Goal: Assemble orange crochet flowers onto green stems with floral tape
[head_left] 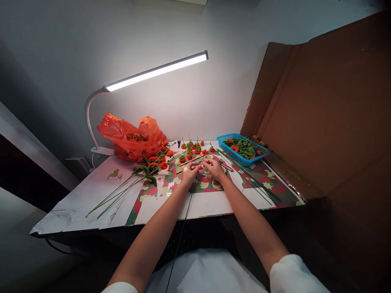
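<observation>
Over the middle of the table my two hands work close together, fingertips nearly meeting. My left hand (191, 171) is closed in a pinch on a long thin dark stem (185, 215), which slants down over the table edge towards my lap. Beside it, my right hand (214, 169) also pinches with closed fingers; whatever lies between them is too small to make out. Just behind the hands are a pale tape roll (208, 156) and thin wooden sticks (192, 160). Pink-handled scissors (227, 166) lie right of my right hand. Small orange flower heads (190, 156) stand behind.
Finished-looking orange flowers on long stems (163, 165) lie at left, by a red plastic bag (134, 136). A blue basket (244, 162) of flower parts sits at right, near loose green stems (250, 179). A lamp (157, 73) hangs above; cardboard (324, 110) walls the right side.
</observation>
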Motion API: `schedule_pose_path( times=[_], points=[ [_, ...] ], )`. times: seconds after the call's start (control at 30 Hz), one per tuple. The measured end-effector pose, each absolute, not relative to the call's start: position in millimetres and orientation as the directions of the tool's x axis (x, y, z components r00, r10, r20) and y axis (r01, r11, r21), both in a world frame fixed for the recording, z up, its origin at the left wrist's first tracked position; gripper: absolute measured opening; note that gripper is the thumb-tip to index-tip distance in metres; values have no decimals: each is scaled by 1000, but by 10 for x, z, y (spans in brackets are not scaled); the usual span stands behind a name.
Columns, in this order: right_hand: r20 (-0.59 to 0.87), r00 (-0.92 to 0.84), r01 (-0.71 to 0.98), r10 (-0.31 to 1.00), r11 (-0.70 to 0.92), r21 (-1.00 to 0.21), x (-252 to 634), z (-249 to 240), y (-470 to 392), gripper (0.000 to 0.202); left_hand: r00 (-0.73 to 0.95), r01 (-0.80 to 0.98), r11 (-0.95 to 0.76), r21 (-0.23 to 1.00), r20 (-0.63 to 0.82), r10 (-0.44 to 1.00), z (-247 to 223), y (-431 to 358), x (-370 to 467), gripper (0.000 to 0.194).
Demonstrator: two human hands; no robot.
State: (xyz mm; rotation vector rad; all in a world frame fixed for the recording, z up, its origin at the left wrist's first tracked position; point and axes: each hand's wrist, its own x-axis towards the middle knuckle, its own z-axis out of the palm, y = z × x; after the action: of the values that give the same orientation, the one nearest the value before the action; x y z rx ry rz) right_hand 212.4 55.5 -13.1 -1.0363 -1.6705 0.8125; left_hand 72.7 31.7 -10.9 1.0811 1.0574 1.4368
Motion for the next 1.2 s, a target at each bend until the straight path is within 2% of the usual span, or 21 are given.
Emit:
schedule_pose_path(
  times=[0.37, 0.57, 0.83, 1.2],
  points=[
    [360, -163, 263, 919, 392, -882, 2140, -215, 642, 26, -15, -257, -48, 965, 46, 999, -87, 275, 752, 28],
    [367, -164, 267, 916, 400, -877, 2140, -224, 657, 26, 3, -202, -65, 977, 67, 998, -79, 273, 758, 29],
    [357, -138, 240, 924, 381, -893, 2111, -180, 601, 26, -38, -147, -115, 982, 111, 993, -54, 284, 806, 38],
    [352, -167, 213, 921, 382, -899, 2093, -121, 558, 26, -77, -206, -58, 977, 43, 996, -26, 288, 807, 29]
  ],
)
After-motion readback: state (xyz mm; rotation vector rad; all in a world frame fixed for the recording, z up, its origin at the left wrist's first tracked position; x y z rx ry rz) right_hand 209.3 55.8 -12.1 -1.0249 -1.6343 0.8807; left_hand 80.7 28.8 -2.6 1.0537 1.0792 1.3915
